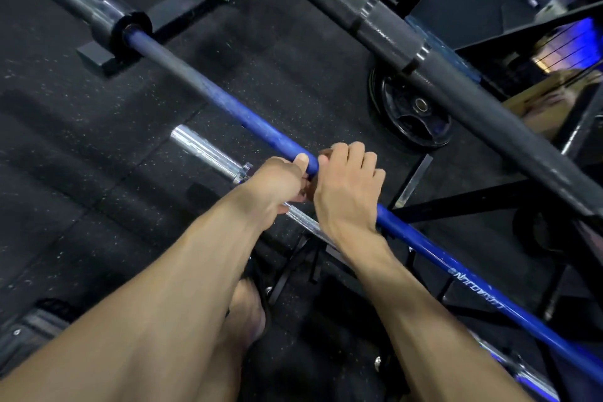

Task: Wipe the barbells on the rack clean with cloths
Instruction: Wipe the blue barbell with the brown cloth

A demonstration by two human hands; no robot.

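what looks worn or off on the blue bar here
The blue bar has its paint rubbed away to dull grey near the collar, with pale scuffs where blue resumes. Both hands grip it mid-shaft; nothing looks spilled or askew.

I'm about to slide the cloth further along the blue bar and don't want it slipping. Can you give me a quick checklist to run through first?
1. Both hands on the blue bar: ok. Left hand and right hand sit side by side on it.
2. Cloth under the hands: cannot tell how much; only a small brown bit shows between them.
3. Right fingers curled over the bar: ok.
4. Path up the bar toward the collar: ok, nothing sits on it.
5. Bar seated on the rack: cannot tell.
6. Grey bar apart from the hands: ok.
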